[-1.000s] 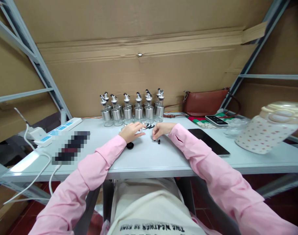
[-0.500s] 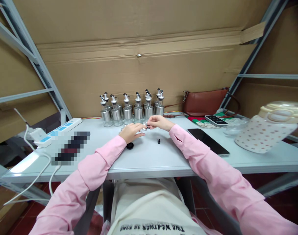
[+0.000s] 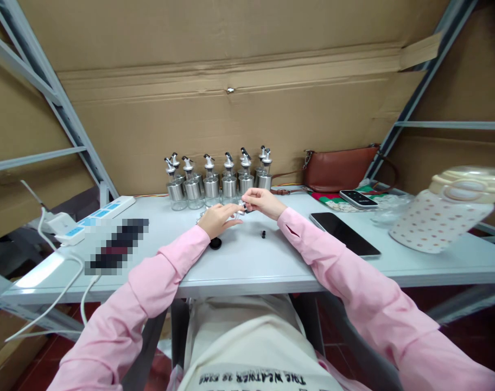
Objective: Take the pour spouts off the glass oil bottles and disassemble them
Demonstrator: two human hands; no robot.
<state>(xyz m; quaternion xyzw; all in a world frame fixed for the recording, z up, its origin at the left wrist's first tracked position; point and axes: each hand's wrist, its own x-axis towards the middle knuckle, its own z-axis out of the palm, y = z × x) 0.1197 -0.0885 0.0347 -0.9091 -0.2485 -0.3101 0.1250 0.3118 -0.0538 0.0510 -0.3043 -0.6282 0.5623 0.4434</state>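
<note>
My left hand rests on the white table with its fingers curled around a small clear and silver part that I cannot name. My right hand pinches a tiny black piece right against the left hand's fingertips. A small black plug lies on the table just below the right hand. A round black cap sits under my left wrist. Behind the hands stand several glass bottles with steel sleeves and pour spouts.
A power strip with white cables lies at the left. At the right are a dark phone, a remote, a brown bag and a spotted jug. Cardboard panels wall the back.
My right hand lifted from the table beside the small black plug and moved up to the left hand's fingertips, pinching a tiny black piece. The left hand stayed in place.
</note>
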